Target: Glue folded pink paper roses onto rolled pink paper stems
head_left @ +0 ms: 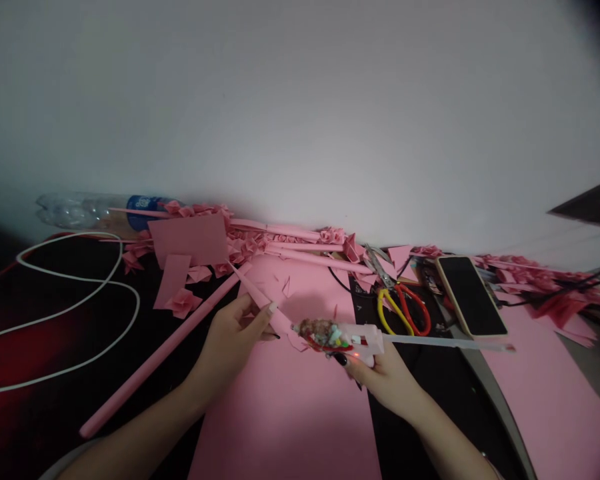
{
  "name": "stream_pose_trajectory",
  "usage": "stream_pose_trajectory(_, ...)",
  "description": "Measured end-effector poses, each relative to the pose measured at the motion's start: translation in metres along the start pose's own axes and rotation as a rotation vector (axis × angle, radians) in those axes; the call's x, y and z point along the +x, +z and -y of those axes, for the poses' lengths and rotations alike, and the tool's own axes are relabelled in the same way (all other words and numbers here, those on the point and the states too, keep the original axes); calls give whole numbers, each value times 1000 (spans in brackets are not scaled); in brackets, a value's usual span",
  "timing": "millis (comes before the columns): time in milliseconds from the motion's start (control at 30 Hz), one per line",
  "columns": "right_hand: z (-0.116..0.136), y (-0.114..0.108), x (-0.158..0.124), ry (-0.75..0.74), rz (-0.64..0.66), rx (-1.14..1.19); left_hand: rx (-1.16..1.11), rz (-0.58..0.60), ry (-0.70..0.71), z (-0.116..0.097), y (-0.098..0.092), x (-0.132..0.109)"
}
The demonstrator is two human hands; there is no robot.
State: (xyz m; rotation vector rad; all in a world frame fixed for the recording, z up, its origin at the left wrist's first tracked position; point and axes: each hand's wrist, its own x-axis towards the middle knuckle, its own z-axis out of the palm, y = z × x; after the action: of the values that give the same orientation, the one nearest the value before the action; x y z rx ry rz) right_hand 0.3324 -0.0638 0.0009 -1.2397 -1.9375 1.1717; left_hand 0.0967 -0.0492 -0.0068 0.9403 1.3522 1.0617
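My left hand pinches a narrow cone of rolled pink paper, its thin tip pointing up and left. In my right hand is a pale pink hot glue gun with colourful decorations near its front and a small red light glowing. A long translucent glue stick sticks out of its back. The nozzle meets or nearly meets the wide lower end of the cone; I cannot tell whether they touch. Beneath both hands lies a long pink paper sheet on the black table.
Left of the sheet lies a long rolled paper tube. Paper flowers and strips crowd the wall, beside a clear plastic bottle. Red-and-yellow-handled pliers and a phone rest at right. A white cable loops at left.
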Motion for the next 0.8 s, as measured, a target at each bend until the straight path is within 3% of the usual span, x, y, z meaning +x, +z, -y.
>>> stream_pose_trajectory(400,3,-1,1,-20,14,-77,19,0,23,-3,1,-1)
stream_pose_trajectory(667,4,0,-1,-35,34,-303,185,-9,218,0,-1,-5)
stream_pose_trajectory(800,4,-1,-2,-19,-63,-383,69,-38,132,0,-2,-2)
